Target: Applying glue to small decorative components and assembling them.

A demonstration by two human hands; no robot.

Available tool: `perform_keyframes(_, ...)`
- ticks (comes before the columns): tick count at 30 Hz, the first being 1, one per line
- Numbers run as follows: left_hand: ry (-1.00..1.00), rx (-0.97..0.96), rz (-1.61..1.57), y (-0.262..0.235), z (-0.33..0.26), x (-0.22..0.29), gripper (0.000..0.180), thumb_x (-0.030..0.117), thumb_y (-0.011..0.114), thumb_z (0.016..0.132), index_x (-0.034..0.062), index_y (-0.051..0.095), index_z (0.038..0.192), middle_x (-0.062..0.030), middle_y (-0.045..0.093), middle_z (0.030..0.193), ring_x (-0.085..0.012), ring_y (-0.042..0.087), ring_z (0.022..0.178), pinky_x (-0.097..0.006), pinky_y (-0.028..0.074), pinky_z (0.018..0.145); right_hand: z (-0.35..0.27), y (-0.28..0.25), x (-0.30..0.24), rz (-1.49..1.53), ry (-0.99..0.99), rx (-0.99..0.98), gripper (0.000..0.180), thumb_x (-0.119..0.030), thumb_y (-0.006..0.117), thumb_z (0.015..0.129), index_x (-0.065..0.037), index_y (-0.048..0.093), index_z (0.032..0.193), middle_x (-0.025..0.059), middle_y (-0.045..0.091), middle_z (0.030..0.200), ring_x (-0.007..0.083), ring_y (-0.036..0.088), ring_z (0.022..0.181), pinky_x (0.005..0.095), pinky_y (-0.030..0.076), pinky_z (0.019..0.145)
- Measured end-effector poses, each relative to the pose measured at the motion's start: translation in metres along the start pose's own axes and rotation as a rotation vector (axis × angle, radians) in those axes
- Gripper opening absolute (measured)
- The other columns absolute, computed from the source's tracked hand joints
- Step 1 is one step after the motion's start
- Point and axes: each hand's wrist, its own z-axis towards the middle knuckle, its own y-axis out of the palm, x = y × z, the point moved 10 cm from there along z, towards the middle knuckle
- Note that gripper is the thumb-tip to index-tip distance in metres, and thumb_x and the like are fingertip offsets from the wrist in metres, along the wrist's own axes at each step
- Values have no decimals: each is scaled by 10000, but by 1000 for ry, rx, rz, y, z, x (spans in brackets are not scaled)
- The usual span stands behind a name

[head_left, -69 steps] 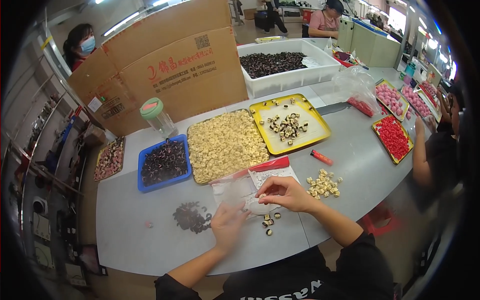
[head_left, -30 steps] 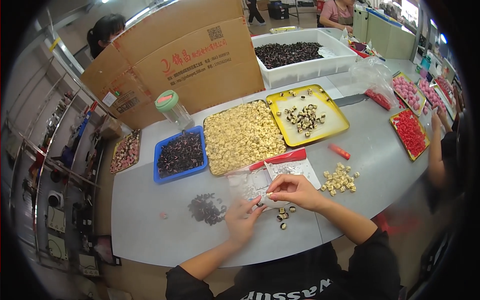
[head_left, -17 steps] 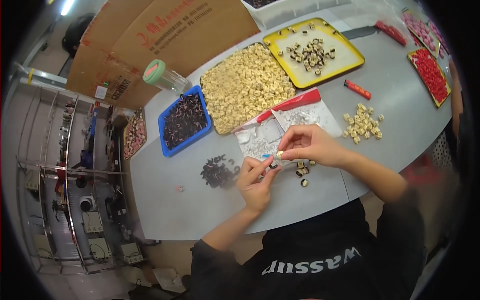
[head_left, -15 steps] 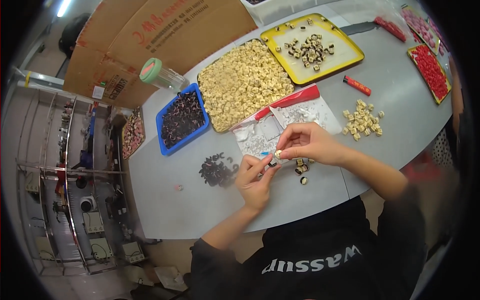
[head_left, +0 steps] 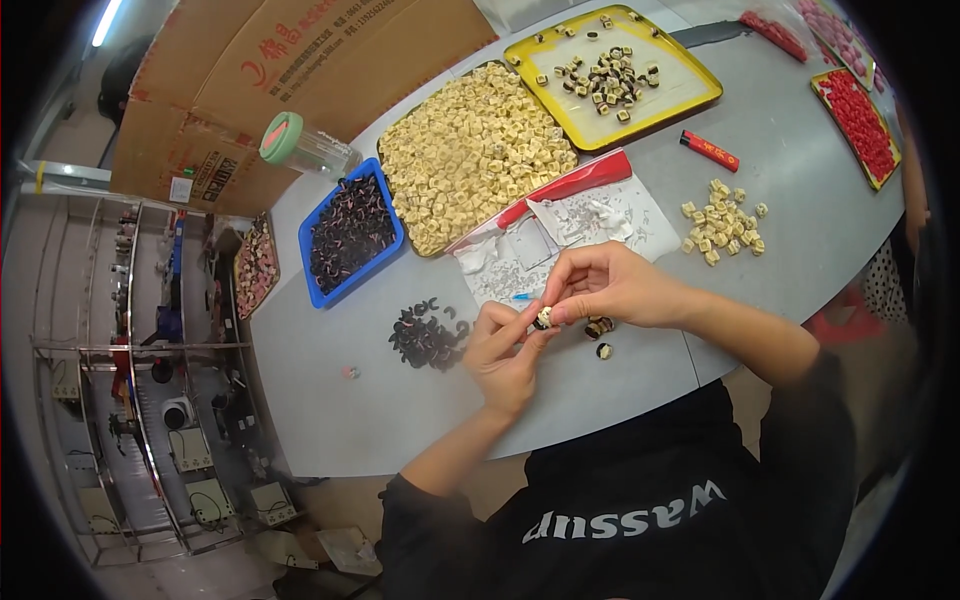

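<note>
Both my hands meet over the grey table (head_left: 330, 400) just in front of me. My left hand (head_left: 505, 345) and my right hand (head_left: 605, 285) pinch one small cream-and-dark part (head_left: 544, 318) between their fingertips. Under my right hand lie a few finished dark-and-cream pieces (head_left: 598, 330). A pile of small black rings (head_left: 425, 335) sits left of my left hand. A loose heap of cream blocks (head_left: 722, 220) lies to the right. A clear plastic bag with a red strip (head_left: 560, 225) lies just beyond my hands.
A tray heaped with cream blocks (head_left: 475, 150), a blue tray of dark parts (head_left: 350, 235) and a yellow tray (head_left: 620, 75) stand further back. A red tray (head_left: 860, 110) is at far right, a green-capped jar (head_left: 300, 148) and cardboard boxes (head_left: 250, 90) at back left. A red lighter-shaped stick (head_left: 708, 150) lies nearby.
The view has tipped downward and closer to the table. My hands have come together on the small part, staying by the plastic bag.
</note>
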Motion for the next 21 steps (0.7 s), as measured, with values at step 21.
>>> perform_keyframes(21, 56, -30, 12, 3, -2, 4, 432, -68, 756, 670, 46, 677, 1079, -6, 492, 757, -91, 460, 664, -203, 381, 607, -3, 4, 8, 91, 80, -57, 282, 16, 670, 811, -66, 431, 936, 106, 630, 974, 148, 616, 899, 262, 496, 792)
